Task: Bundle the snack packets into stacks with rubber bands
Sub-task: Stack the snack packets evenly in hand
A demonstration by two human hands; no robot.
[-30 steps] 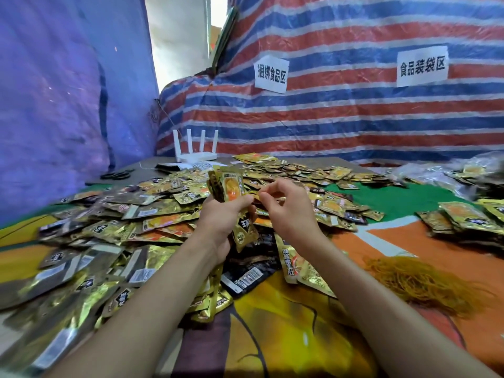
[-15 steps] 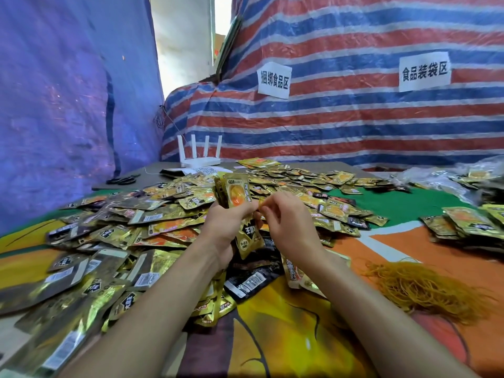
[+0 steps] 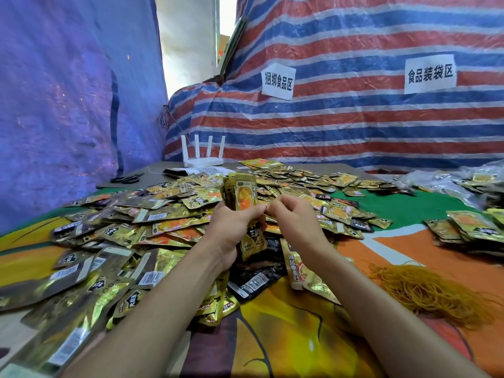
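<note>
Head view, one frame. We record the left hand (image 3: 231, 227) grasping a stack of snack packets (image 3: 241, 195) around its lower half. The fingers and thumb are wrapped round it and the stack stands upright above the fist, its gold front with an orange picture facing us.

The right hand (image 3: 294, 222) sits just beside the left, with its fingers curled and the fingertips meeting the left thumb at the stack's right edge. We cannot tell whether it pinches a rubber band, a packet edge or nothing: the detail is too small.

Both hands are raised over the middle of the tabletop (image 3: 286, 336), which is covered by a printed cloth in orange, yellow and green.

- A loose pile of packets (image 3: 136, 227) in gold and dark foil spreads across the left and far side of the tabletop.
- A smaller group of packets (image 3: 469, 227) lies at the right edge, well apart from the hands.
- A heap of yellow-brown rubber bands (image 3: 425, 290) lies on the cloth to the right of the right forearm, not touched by either hand.
- At the far left corner a white router (image 3: 203, 156) stands with four antennas upright, and black scissors (image 3: 126, 178) lie near it.

A striped tarpaulin (image 3: 354, 126) hangs behind, carrying two paper signs (image 3: 278, 81) with Chinese characters. A blue tarpaulin (image 3: 68, 105) closes the left side.
</note>
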